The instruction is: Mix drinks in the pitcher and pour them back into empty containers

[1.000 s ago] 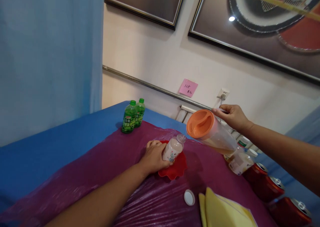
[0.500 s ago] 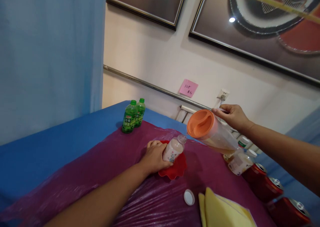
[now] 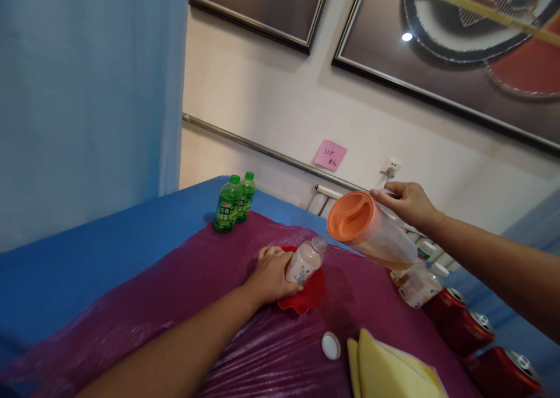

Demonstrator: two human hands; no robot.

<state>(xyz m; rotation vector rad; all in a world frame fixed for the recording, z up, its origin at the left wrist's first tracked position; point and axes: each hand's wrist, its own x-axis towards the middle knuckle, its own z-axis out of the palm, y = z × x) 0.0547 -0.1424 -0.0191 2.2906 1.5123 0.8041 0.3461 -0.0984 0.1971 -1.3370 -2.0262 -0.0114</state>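
My left hand (image 3: 272, 274) is closed around a small uncapped bottle (image 3: 303, 262) with a printed white label. The bottle leans to the right over a red scalloped dish (image 3: 311, 296). By its handle, my right hand (image 3: 409, 202) grips a clear plastic pitcher (image 3: 387, 245) with an orange lid (image 3: 351, 216). The pitcher is tipped toward the bottle, and some brownish liquid lies along its lower side. A gap separates the pitcher's lid from the bottle's mouth; I cannot make out any stream between them. A white cap (image 3: 331, 346) lies on the purple plastic sheet (image 3: 245, 351).
Two green bottles (image 3: 228, 205) stand at the back left on the blue table cover (image 3: 109, 234). A folded yellow cloth (image 3: 394, 369) lies at the front. Along the right are a labelled bottle (image 3: 419, 287) and three red cans (image 3: 468, 328). Behind runs a metal rail (image 3: 262, 148).
Almost nothing differs. Both hands keep their holds on the bottle and the pitcher, and the view has shifted very slightly.
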